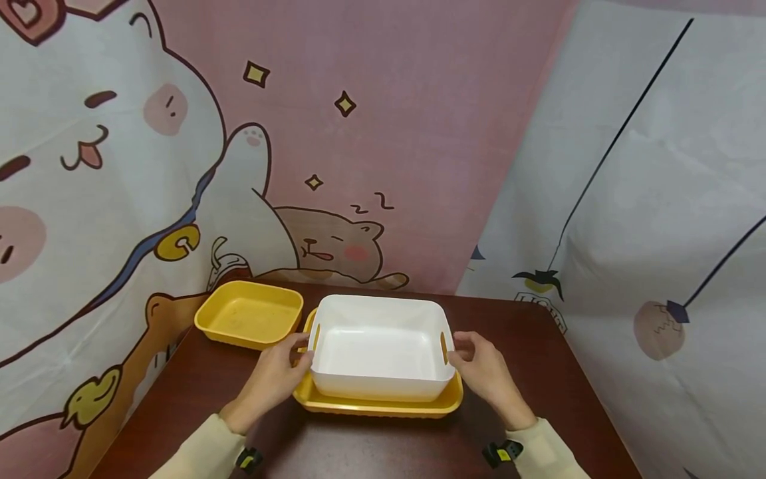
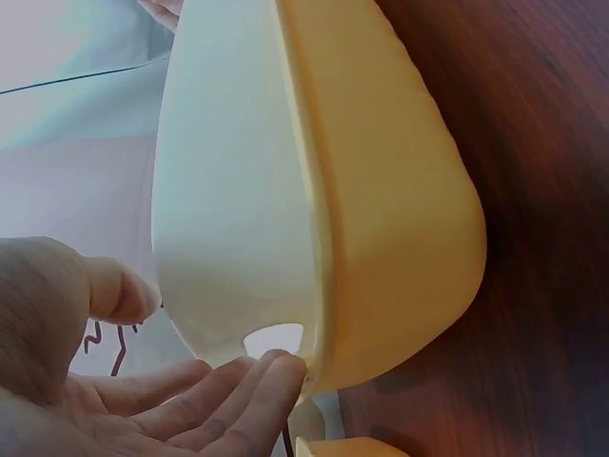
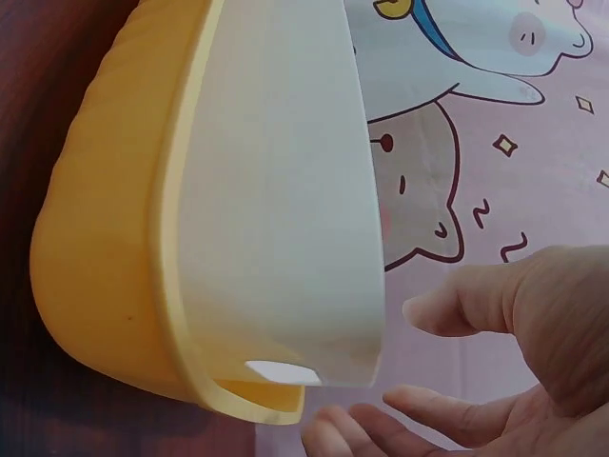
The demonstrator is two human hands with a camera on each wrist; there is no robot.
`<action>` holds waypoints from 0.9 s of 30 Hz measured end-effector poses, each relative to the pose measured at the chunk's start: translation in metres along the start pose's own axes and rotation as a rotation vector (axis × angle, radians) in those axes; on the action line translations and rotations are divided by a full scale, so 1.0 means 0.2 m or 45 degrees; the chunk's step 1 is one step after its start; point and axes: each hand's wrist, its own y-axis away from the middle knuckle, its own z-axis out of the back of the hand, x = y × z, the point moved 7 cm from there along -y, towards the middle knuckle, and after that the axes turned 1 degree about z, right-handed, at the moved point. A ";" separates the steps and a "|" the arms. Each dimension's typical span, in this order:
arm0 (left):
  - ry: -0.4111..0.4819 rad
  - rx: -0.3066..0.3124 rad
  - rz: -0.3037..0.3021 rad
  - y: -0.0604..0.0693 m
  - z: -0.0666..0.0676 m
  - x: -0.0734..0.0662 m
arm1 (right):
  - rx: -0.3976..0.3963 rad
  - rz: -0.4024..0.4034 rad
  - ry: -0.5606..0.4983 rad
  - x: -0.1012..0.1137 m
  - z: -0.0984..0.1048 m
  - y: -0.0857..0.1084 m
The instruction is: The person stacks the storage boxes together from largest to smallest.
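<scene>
A white plastic basket [image 1: 383,388] with a slot handle in each short end sits inside a larger yellow basket [image 1: 383,409]. At its left end, my left hand [image 1: 272,376] has its thumb by the rim. In the left wrist view, the fairly straight fingers [image 2: 271,390] lie against the end wall beside the slot. My right hand [image 1: 486,372] is by the opposite end, thumb and fingers spread. The right wrist view shows a gap between those fingertips [image 3: 328,433] and the white basket [image 3: 276,219]. Nothing is held in the right hand.
A second yellow basket [image 1: 248,316] stands at the back left of the dark brown table [image 1: 371,446]. Behind the table hangs a pink and white cloth [image 1: 431,133] printed with cartoon animals. Another cloth surface [image 1: 658,266] runs along the right side.
</scene>
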 end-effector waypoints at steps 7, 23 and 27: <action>0.000 -0.018 -0.002 -0.01 0.04 0.01 | -0.037 0.086 0.086 0.06 0.02 0.01; -0.064 -0.058 -0.004 -0.04 0.14 0.07 | -0.100 0.250 0.135 0.26 0.00 0.00; -0.099 -0.084 -0.032 -0.06 0.16 0.08 | -0.097 0.267 0.130 0.31 -0.02 0.00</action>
